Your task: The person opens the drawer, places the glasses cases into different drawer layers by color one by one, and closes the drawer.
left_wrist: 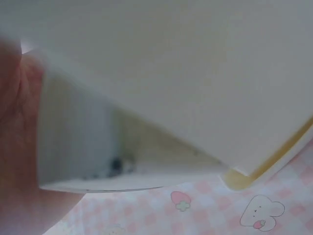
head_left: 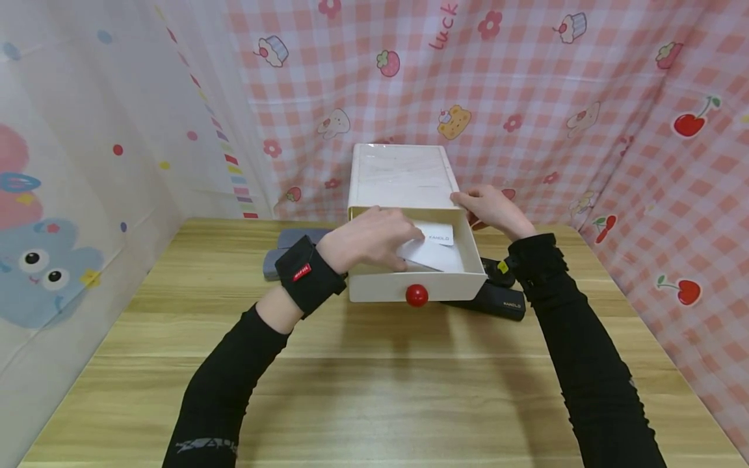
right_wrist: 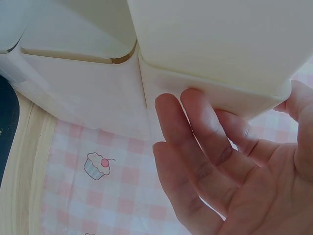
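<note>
A white box (head_left: 404,172) stands at the back of the table, its drawer (head_left: 374,287) pulled out and a red ball knob (head_left: 417,295) on the front. Inside the drawer lie a white card (head_left: 437,232) with small lettering and a plain white paper (head_left: 441,258). My left hand (head_left: 371,239) reaches into the drawer, thumb and index finger around the left end of the white paper. With thumb and fingers, my right hand (head_left: 488,208) grips the right side of the box; its fingers (right_wrist: 198,110) lie along the box wall in the right wrist view.
A black case (head_left: 494,300) with small lettering lies right of the drawer, beside a round black object (head_left: 497,273). Grey-blue cases (head_left: 301,237) sit to the left, partly behind my left wrist. A checked curtain (head_left: 328,84) hangs directly behind the box.
</note>
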`<state>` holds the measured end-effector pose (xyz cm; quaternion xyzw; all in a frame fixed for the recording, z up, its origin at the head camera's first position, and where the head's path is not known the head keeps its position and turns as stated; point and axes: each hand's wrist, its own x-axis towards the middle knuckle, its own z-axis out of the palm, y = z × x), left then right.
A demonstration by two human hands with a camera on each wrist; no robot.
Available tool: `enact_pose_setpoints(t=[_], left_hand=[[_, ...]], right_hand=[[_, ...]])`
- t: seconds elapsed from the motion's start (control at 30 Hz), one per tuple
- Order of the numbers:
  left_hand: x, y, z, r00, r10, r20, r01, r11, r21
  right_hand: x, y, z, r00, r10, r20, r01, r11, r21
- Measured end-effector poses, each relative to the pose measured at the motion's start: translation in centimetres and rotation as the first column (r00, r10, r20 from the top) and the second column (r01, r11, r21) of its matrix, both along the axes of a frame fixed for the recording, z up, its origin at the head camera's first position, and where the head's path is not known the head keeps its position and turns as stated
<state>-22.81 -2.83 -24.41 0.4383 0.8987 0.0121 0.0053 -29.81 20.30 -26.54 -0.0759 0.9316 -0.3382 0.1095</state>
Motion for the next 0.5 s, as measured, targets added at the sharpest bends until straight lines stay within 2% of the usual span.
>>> enact_pose_setpoints(t=[0.1,0.33,0.5], left_hand=[[-0.2,0.2,-0.3,1.000,0.005,-0.017,-0.005,1.000,0.009],[-0.7,0.4,-1.3,0.998,-0.033,-0.060,0.034,0.999,0.008],[-0.9,0.3,-1.9,0.997,-0.019,-0.078,0.022,0.999,0.037]], right_hand=[[0.0,0.0,-0.1,1.000,0.000,0.001,0.000,1.000,0.000],[0.0,0.0,-0.1,1.000,-0.003,0.002,0.003,1.000,-0.004],[0.0,0.1,-0.1,1.000,-0.004,0.000,0.004,1.000,-0.011]])
